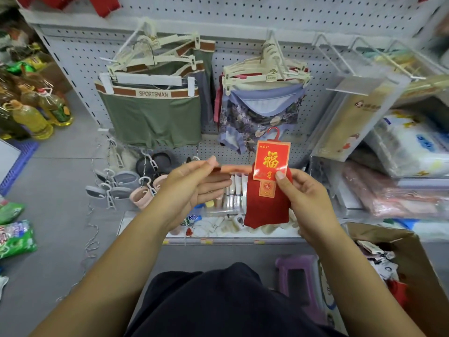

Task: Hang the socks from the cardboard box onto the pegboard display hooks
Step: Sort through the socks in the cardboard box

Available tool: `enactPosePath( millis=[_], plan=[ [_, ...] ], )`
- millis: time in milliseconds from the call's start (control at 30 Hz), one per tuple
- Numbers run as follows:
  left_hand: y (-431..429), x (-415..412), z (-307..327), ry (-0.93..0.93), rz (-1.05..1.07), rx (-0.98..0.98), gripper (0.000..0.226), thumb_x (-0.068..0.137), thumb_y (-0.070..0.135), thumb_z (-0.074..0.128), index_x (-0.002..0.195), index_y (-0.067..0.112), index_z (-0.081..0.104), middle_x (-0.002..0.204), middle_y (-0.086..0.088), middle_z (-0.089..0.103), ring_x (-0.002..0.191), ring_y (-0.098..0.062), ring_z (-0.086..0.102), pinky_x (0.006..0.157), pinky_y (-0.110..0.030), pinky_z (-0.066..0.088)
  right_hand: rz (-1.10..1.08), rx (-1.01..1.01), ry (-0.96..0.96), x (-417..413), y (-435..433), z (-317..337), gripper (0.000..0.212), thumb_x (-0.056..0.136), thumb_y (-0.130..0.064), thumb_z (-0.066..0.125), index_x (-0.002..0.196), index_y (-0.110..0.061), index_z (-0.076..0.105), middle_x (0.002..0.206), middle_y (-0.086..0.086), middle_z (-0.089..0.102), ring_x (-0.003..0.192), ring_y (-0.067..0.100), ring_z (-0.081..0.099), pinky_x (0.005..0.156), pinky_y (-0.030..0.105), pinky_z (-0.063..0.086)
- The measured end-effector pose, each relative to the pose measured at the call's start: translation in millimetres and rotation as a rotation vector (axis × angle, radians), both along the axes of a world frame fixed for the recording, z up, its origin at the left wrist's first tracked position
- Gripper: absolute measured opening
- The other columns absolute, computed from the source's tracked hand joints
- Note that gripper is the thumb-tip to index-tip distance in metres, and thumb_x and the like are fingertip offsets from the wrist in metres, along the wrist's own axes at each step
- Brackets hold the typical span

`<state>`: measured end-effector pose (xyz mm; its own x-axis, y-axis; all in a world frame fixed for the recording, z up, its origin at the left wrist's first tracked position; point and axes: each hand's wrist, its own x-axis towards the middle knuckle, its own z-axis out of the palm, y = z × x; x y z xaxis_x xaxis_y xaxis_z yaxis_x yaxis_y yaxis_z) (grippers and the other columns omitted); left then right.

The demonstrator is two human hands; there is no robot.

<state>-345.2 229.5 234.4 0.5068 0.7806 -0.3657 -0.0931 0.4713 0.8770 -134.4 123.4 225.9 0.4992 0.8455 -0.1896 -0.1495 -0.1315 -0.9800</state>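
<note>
Below the far pegs (340, 57), I pinch the sock (266, 205) upright in my right hand (303, 198), its hanger (274, 132) topmost and nearest them, while my left hand (194, 183) pinches a flat pack (233, 169).

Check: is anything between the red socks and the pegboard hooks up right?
Nothing visible. The right hand holds the red socks in open air below the hooks; clear packets already hang there.

Green SPORTSMAN boxer briefs (150, 117) hung on clip hangers beside floral underwear (255, 122). Grey and pink slippers (121, 188) dangled below them. Cooking-oil bottles (31, 117) stood far left.
</note>
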Motion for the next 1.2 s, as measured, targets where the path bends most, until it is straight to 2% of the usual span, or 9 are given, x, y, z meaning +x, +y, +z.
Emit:
enactPosePath(
  millis=[133,200,267,333,467,633,833,1033,1200],
  plan=[
    [5,1,4,0.003,-0.012,0.043,0.045,0.087,0.026,0.069,0.125,0.004,0.061,0.111,-0.017,0.076,0.104,-0.026,0.075,0.084,-0.031,0.062,0.006,0.025,-0.013,5,3,8,0.019,0.098,-0.024,0.063,0.112,-0.012,0.071,0.101,0.006,0.079,0.084,0.011,0.076,0.063,0.017,0.055],
    [10,2,4,0.164,0.073,0.141,0.036,0.090,0.030,0.071,0.117,0.007,0.068,0.088,-0.008,0.079,0.076,-0.015,0.076,0.063,-0.022,0.059,0.010,0.031,-0.015,6,7,11,0.020,0.098,-0.026,0.064,0.113,-0.014,0.072,0.103,0.005,0.079,0.092,0.017,0.076,0.070,0.022,0.057],
    [17,4,7,0.287,0.146,0.224,0.030,0.089,0.037,0.074,0.103,0.011,0.077,0.063,0.000,0.069,0.047,-0.005,0.057,0.051,-0.018,0.044,0.015,0.036,-0.017,6,13,13,0.021,0.098,-0.026,0.064,0.113,-0.014,0.072,0.104,0.005,0.079,0.094,0.019,0.076,0.074,0.025,0.059],
    [22,8,13,0.280,0.201,0.228,0.024,0.089,0.035,0.075,0.100,0.014,0.079,0.061,0.001,0.064,0.039,0.001,0.049,0.045,-0.013,0.040,0.023,0.041,-0.036,6,20,17,0.022,0.098,-0.026,0.065,0.114,-0.013,0.071,0.103,0.005,0.079,0.094,0.019,0.076,0.073,0.025,0.059],
    [37,12,29,0.231,0.228,0.236,0.016,0.088,0.030,0.077,0.096,0.016,0.079,0.078,0.004,0.079,0.065,-0.003,0.072,0.075,-0.026,0.058,0.011,0.060,-0.089,13,40,30,0.021,0.098,-0.029,0.066,0.111,-0.012,0.070,0.096,0.004,0.080,0.086,0.017,0.077,0.071,0.028,0.058],
    [60,19,51,0.141,0.210,0.170,0.019,0.096,0.036,0.068,0.100,0.018,0.074,0.088,-0.004,0.080,0.075,-0.016,0.076,0.077,-0.037,0.061,0.036,0.063,-0.126,22,61,52,0.031,0.099,-0.033,0.063,0.111,-0.004,0.065,0.089,0.005,0.079,0.075,0.017,0.074,0.062,0.032,0.059],
    [62,43,71,0.052,0.103,0.097,0.026,0.101,0.041,0.059,0.107,0.020,0.074,0.095,-0.006,0.080,0.081,-0.020,0.078,0.068,-0.037,0.063,0.024,0.081,-0.090,33,66,71,0.028,0.099,-0.033,0.064,0.110,-0.008,0.068,0.102,0.015,0.078,0.094,0.033,0.074,0.091,0.055,0.058],
    [72,87,98,0.012,0.027,0.061,0.028,0.099,0.040,0.062,0.108,0.017,0.074,0.095,-0.008,0.080,0.080,-0.020,0.078,0.063,-0.034,0.062,-0.094,0.147,-0.118,72,59,97,0.019,0.098,-0.033,0.065,0.105,-0.016,0.072,0.102,0.011,0.078,0.094,0.029,0.075,0.085,0.045,0.061],
    [87,138,126,-0.038,-0.086,0.118,0.019,0.096,0.011,0.064,0.112,0.014,0.072,0.093,-0.008,0.079,0.079,-0.019,0.076,0.066,-0.033,0.064,-0.187,0.230,-0.206,119,56,129,0.018,0.099,-0.031,0.063,0.107,-0.017,0.072,0.100,0.008,0.079,0.093,0.023,0.076,0.079,0.034,0.060]
  ],
)
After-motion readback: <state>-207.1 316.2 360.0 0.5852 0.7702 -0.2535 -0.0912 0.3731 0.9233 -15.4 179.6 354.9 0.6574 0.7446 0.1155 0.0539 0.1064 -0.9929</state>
